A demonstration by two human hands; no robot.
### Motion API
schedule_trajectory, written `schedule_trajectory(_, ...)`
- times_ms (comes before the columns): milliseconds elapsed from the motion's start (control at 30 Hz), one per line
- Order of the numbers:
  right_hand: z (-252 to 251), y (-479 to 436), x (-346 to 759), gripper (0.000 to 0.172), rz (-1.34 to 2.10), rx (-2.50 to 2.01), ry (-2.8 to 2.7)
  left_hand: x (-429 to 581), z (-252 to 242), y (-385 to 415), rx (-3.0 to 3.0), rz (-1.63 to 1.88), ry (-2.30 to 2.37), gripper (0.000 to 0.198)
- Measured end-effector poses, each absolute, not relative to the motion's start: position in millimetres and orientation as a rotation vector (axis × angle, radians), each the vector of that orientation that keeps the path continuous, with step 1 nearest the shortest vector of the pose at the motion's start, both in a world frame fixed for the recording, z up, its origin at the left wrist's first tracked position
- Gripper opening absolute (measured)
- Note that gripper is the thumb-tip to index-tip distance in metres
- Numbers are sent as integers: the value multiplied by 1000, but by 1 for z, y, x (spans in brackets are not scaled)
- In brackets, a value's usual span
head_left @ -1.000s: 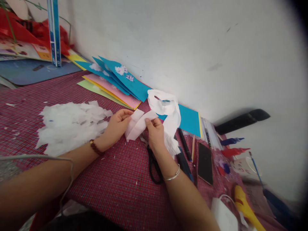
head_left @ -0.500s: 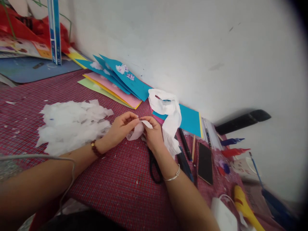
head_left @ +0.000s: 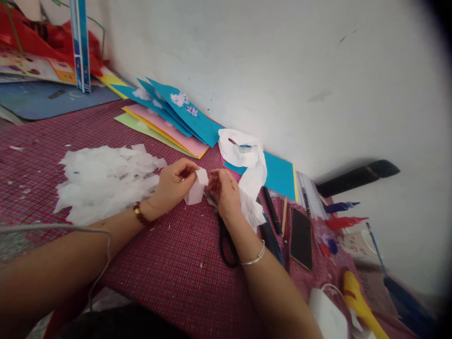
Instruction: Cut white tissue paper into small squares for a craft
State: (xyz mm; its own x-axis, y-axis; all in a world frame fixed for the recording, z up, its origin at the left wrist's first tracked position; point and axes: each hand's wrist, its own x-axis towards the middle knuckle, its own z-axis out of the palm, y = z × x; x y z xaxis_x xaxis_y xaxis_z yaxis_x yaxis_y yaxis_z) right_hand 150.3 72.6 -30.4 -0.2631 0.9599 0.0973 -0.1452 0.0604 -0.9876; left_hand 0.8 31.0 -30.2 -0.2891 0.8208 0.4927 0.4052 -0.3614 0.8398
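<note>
Between its thumb and fingertips, my left hand (head_left: 174, 183) pinches a small strip of thin white paper (head_left: 201, 176), which hangs folded over the cloth. My right hand (head_left: 226, 193) is just to the right of the strip, its fingers apart and apparently holding nothing. A pile of torn white paper pieces (head_left: 104, 181) spreads out left of my left wrist. Behind my right hand, a long crumpled length of white paper (head_left: 254, 176) curls across the table. A black looped handle (head_left: 226, 247) shows under my right wrist.
Blue cards (head_left: 197, 120) with paper tufts lean at the wall over pink and green sheets. On the right lie a black marker (head_left: 271, 212), a phone (head_left: 301, 239) and a yellow object (head_left: 356, 296). A grey cable (head_left: 52, 229) crosses my left forearm.
My hands have moved apart. The right fingers have come off the small paper strip and spread, while the left hand keeps hold of it and has shifted slightly left.
</note>
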Motion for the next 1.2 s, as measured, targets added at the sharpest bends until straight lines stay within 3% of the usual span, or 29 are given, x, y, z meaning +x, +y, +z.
schedule_trajectory(67, -30, 70, 150, 43, 1534, -899, -1342, 0, -28, 32, 1613, 1697, 1543, 8)
schedule_trajectory(133, -28, 68, 149, 49, 1619, -871, -1372, 1, -26, 32, 1571, 1697, 1559, 6)
schedule_trajectory(400, -26, 63, 147, 29, 1739, -790, -1364, 1, -26, 35, 1437, 1698, 1510, 5)
schedule_trajectory(667, -28, 67, 147, 22, 1710, -834, -1317, 2, -32, 37, 1581, 1642, 1532, 7)
schedule_trajectory(967, -27, 71, 150, 13, 1351, -905, -1492, 4, -31, 35, 1721, 1515, 1474, 9)
schedule_trajectory(1200, -32, 76, 149, 18, 1171, -910, -1547, 7, -26, 33, 1656, 1481, 1513, 12)
